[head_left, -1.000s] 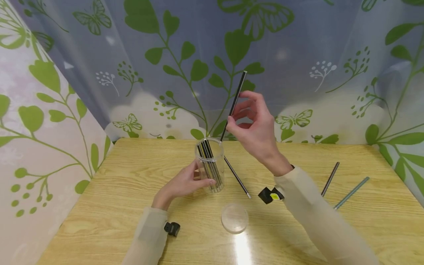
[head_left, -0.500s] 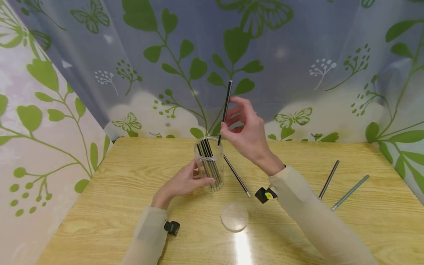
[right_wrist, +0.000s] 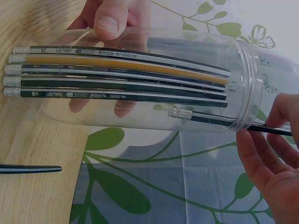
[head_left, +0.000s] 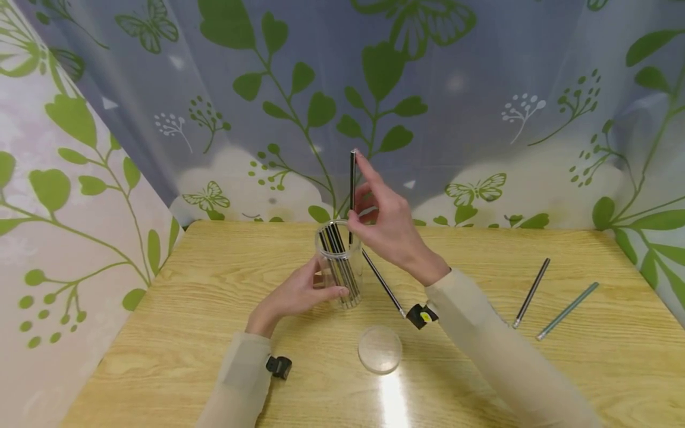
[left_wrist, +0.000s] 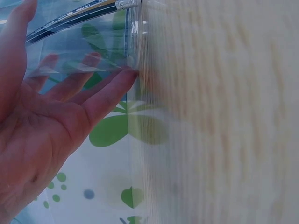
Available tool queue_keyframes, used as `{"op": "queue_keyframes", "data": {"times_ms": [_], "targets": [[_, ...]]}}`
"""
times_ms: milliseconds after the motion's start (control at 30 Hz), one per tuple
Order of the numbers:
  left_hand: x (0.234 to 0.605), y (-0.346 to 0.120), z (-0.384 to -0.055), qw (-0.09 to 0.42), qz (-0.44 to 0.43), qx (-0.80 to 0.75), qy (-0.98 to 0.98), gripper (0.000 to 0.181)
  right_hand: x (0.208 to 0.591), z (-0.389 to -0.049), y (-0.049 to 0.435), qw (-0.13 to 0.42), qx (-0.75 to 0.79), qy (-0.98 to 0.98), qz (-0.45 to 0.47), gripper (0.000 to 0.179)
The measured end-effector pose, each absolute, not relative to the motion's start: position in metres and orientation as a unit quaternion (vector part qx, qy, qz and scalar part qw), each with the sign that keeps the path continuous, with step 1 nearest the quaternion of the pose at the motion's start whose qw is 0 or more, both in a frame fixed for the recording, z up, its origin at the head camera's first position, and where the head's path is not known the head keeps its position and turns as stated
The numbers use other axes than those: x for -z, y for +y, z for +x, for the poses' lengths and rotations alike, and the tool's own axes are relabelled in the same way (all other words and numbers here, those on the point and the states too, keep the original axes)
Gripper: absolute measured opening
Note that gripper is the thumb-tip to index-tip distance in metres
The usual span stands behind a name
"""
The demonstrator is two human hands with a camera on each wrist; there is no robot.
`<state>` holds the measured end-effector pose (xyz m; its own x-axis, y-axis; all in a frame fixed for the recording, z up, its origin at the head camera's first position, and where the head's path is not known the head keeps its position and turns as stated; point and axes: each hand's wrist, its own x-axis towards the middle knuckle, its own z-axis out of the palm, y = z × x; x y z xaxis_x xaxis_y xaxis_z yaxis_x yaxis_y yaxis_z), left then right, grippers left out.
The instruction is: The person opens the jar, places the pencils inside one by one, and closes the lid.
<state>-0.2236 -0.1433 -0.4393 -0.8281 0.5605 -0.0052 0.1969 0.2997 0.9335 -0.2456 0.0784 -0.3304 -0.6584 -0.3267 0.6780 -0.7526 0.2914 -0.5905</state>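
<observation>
My left hand (head_left: pixel 294 294) holds a clear plastic jar (head_left: pixel 355 276) upright on the table, thumb in front and fingers behind. In the left wrist view those fingers (left_wrist: pixel 110 95) lie along the jar's wall near its base. Several pencils (right_wrist: pixel 126 95) lean inside, mostly dark, one of them yellow. Between thumb and fingers my right hand (head_left: pixel 387 226) pinches a dark pencil (head_left: pixel 352 184), with the index fingertip at its upper end. The right wrist view shows this pencil's eraser end (right_wrist: pixel 181 113) inside the jar's mouth, apart from the others.
A round clear lid (head_left: pixel 380 351) lies on the wooden table (head_left: pixel 176 321) in front of the jar. One dark pencil (head_left: pixel 382 282) rests right of the jar. Farther right lie another dark pencil (head_left: pixel 531 292) and a green pencil (head_left: pixel 567 311). A patterned curtain (head_left: pixel 460 89) hangs behind.
My right hand has moved left and down, bringing its pencil from beside the rim into the jar's mouth and more upright. Its index finger has straightened toward the pencil's top. The left hand stays put.
</observation>
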Motion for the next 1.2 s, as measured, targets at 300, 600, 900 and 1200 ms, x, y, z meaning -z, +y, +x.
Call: {"op": "queue_keyframes", "data": {"times_ms": [300, 600, 900, 1200], "targets": [[0.439, -0.143, -0.222, 0.172, 0.237, -0.544, 0.786, 0.076, 0.336, -0.248, 0.076, 0.214, -0.473, -0.771, 0.368, 0.097], [0.439, -0.143, -0.223, 0.171, 0.234, -0.545, 0.787, 0.080, 0.340, -0.250, 0.076, 0.215, -0.431, -0.779, 0.401, 0.074], [0.439, -0.143, -0.223, 0.169, 0.233, -0.546, 0.786, 0.078, 0.343, -0.249, 0.076, 0.216, -0.418, -0.788, 0.397, 0.041], [0.439, -0.143, -0.224, 0.173, 0.237, -0.550, 0.782, 0.083, 0.346, -0.246, 0.076, 0.180, -0.380, -0.824, 0.380, 0.021]]}}
